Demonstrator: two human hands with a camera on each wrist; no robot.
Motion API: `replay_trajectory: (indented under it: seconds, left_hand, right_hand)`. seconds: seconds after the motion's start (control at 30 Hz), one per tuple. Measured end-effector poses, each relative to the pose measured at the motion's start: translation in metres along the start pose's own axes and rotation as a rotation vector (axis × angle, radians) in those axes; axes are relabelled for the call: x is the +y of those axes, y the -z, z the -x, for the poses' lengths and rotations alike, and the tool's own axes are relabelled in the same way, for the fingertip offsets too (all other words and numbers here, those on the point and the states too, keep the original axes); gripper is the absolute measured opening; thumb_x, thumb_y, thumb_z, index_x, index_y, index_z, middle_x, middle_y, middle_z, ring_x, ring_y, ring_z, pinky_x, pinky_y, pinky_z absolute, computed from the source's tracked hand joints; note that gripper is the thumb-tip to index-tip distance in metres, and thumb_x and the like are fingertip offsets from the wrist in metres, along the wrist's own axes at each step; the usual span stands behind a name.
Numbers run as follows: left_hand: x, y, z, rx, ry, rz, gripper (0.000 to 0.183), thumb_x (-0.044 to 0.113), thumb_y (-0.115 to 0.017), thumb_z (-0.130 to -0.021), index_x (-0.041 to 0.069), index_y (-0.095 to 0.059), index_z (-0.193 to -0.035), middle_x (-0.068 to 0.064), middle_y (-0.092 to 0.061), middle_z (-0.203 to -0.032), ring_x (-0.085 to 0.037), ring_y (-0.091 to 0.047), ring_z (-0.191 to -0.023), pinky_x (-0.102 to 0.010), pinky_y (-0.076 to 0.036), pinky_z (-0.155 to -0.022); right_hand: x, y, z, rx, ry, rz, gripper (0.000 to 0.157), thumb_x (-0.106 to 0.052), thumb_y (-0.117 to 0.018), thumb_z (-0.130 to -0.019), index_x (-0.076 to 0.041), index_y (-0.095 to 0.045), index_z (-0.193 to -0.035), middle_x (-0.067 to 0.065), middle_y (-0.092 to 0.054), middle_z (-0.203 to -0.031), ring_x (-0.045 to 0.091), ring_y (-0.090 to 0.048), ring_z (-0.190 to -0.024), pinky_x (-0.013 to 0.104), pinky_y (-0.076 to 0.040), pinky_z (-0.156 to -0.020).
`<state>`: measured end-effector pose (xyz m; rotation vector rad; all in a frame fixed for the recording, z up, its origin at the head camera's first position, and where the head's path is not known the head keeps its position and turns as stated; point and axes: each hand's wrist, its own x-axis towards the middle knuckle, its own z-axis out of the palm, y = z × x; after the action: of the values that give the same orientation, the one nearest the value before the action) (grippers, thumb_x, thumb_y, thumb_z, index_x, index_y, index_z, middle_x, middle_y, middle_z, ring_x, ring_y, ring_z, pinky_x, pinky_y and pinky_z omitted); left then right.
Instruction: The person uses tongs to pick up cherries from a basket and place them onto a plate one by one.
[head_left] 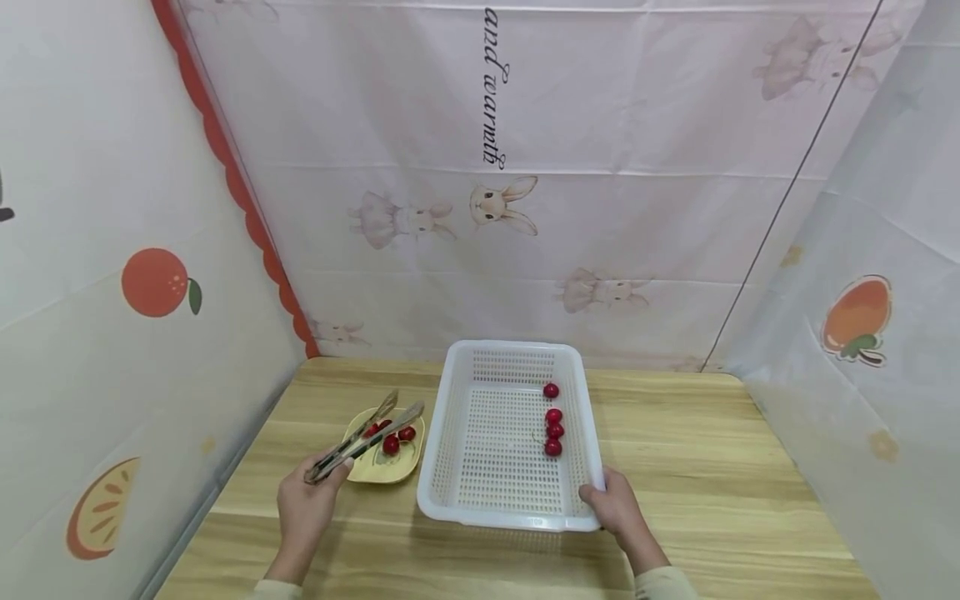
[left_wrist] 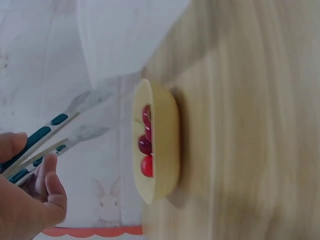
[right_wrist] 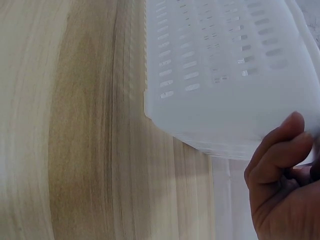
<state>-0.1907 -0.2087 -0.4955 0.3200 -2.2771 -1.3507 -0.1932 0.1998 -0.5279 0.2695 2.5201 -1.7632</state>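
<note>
Metal tongs [head_left: 365, 440] with dark green grip pads are held in my left hand [head_left: 309, 504], their two arms spread apart. Below the tong tips is a small yellow dish [head_left: 378, 475] with several red cherries [head_left: 391, 445]; in the left wrist view the tips [left_wrist: 92, 131] stand clear of the fruit. With my right hand [head_left: 617, 507] I grip the near right corner of a white perforated plastic basket [head_left: 510, 522], thumb over the rim. Several cherries [head_left: 553, 431] lie along the basket's right side, one apart from the others.
The wooden table [head_left: 690, 467] carries both containers, the dish just left of the basket. A printed cloth wall [head_left: 600, 125] rises behind the table, with further cloth walls at the left [head_left: 90, 350] and right [head_left: 870, 225].
</note>
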Motion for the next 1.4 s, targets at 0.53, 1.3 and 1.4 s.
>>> replay_trajectory:
  seconds: [0.53,1.3,1.4]
  left_hand:
    - [0.031,-0.011,-0.007,0.066,0.013,0.176,0.03,0.013,-0.075,-0.079,0.001,-0.068,-0.106,-0.014,-0.067,-0.099,0.001,-0.059,-0.077,-0.013,-0.046,-0.064]
    - [0.072,-0.045,-0.015,0.006,0.041,0.355,0.03,0.009,-0.076,-0.076,-0.004,-0.068,-0.102,-0.02,-0.067,-0.093,-0.009,-0.063,-0.068,-0.019,-0.05,-0.057]
    - [0.076,-0.049,-0.016,-0.007,0.042,0.359,0.029,0.01,-0.077,-0.076,-0.003,-0.069,-0.101,-0.017,-0.068,-0.088,-0.009,-0.06,-0.06,-0.02,-0.047,-0.05]
  right_hand:
    - [0.002,-0.001,-0.002,0.015,0.004,0.005,0.044,0.0,-0.054,-0.078,0.018,-0.049,-0.117,0.025,-0.062,-0.094,0.035,-0.063,-0.077,0.041,-0.052,-0.06]
    - [-0.001,0.001,-0.003,-0.005,-0.039,0.024,0.046,-0.002,-0.054,-0.08,0.016,-0.047,-0.122,0.024,-0.062,-0.096,0.032,-0.063,-0.077,0.039,-0.052,-0.058]
    - [-0.001,0.0,-0.003,-0.011,-0.035,0.026,0.047,-0.002,-0.054,-0.08,0.016,-0.047,-0.122,0.027,-0.061,-0.098,0.032,-0.063,-0.077,0.04,-0.052,-0.058]
